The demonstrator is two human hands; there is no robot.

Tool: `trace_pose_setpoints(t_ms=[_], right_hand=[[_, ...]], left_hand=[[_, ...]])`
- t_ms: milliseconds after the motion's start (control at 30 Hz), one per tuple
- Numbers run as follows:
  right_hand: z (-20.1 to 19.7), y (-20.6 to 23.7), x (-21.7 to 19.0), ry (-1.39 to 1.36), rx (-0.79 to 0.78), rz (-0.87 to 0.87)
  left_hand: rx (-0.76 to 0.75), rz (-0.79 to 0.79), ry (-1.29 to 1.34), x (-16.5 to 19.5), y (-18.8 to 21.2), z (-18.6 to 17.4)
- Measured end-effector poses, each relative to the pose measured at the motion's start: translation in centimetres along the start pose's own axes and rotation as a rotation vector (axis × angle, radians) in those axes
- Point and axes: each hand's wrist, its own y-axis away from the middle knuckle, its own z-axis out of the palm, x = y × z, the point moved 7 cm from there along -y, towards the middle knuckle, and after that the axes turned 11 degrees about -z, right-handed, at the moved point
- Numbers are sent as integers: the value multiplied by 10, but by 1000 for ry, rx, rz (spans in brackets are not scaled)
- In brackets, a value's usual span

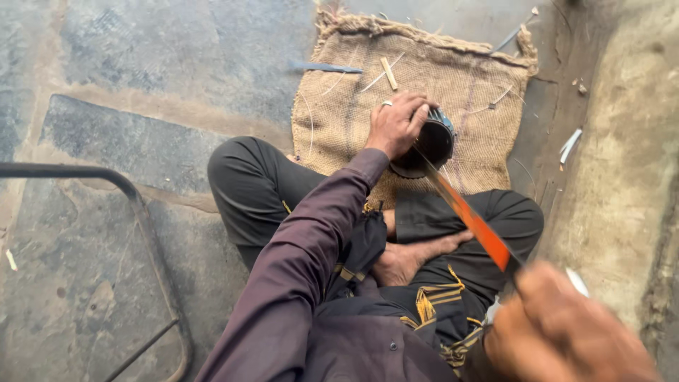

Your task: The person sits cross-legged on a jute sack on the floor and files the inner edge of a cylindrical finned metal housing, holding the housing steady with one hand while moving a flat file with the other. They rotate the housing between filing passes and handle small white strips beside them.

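I see the dark round pot (433, 141) on the burlap sack (339, 106), between my knees' far side. My left hand (397, 126) grips its rim; my right hand (566, 332), blurred, is clenched on an orange blade (472, 223) reaching the pot. Judging by the few splinters, work seems early. Stone floor (141, 85) around, metal frame (148, 233) left.

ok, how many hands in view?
2. Left hand grips the dark round object on the burlap mat; right hand, blurred at bottom right, holds the orange blade.
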Motion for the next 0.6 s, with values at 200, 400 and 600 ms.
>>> trace_pose_setpoints(t_ms=[200,400,600], right_hand=[[-8,15,14,-214,41,303],[-105,-3,-27,48,93,232],[-130,29,-31,375,-142,273]], left_hand=[[-140,-74,22,-7,8,9],[-90,-11,-15,-2,-1,4],[-104,-51,18,-4,5,4]])
